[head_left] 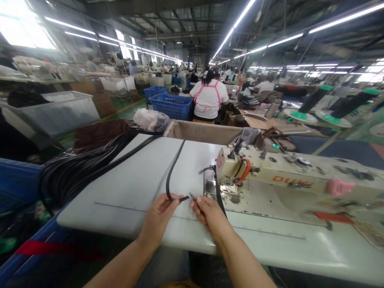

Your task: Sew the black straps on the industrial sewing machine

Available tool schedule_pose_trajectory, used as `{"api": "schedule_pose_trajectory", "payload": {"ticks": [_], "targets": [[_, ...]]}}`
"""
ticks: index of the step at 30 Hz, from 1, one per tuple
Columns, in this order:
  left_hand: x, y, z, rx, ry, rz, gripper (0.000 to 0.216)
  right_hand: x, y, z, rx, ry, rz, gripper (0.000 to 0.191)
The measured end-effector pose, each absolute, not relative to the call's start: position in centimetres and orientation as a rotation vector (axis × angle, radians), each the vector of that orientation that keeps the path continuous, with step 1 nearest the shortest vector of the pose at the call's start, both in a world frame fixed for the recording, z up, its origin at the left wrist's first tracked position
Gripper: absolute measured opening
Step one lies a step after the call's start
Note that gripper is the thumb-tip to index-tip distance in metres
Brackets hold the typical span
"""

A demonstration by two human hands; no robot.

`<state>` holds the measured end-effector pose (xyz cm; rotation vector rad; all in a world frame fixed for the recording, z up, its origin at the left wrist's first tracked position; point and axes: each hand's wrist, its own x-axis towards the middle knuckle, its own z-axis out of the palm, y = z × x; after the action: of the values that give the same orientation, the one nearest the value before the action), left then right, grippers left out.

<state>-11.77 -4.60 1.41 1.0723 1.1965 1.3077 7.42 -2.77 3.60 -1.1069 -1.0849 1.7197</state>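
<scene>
Table point(135, 188) (strap point(174, 170), sewing machine point(288, 180))

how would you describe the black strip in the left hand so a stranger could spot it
Start at the cream sewing machine on the white table. Just left of it, the left hand pinches the strip. Unlike the bundled strips at the table's left edge, it lies alone, curving across the tabletop.
</scene>
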Motion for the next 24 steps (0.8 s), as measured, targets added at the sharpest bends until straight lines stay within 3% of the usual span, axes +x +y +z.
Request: {"api": "schedule_pose_trajectory", "payload": {"ticks": [3,8,10,13,17,24], "targets": [[-12.7,-4.5,2.2,1.178,1.284,1.222,0.042,8.3,-3.7,3.8,-1.326,-1.431,1.329,0.038],[-15.0,-3.7,3.4,1.457,1.368,1.090,0.049,11.2,-6.0,2.9,-1.780,-1.922,0.130,0.011],[-16.1,-3.2,3.4,1.444,1.390,1.020,0.054,12.4,-7.0,2.1,-1.933,-1.965,-0.108,0.035],[-18.0,-2.4,2.5,1.329,1.478,0.854,0.060,13.3,-8.1,1.2,-2.105,-2.080,-0.061,0.055],[-21.9,-1.2,1.4,1.333,1.686,0.809,0.081,13.5,-8.9,1.0,-2.150,-2.186,0.040,0.054],[-33.7,-0.9,5.0,1.538,2.233,0.710,0.058,16.8,-7.6,-2.0,-1.923,-2.186,0.318,0.062]]}}
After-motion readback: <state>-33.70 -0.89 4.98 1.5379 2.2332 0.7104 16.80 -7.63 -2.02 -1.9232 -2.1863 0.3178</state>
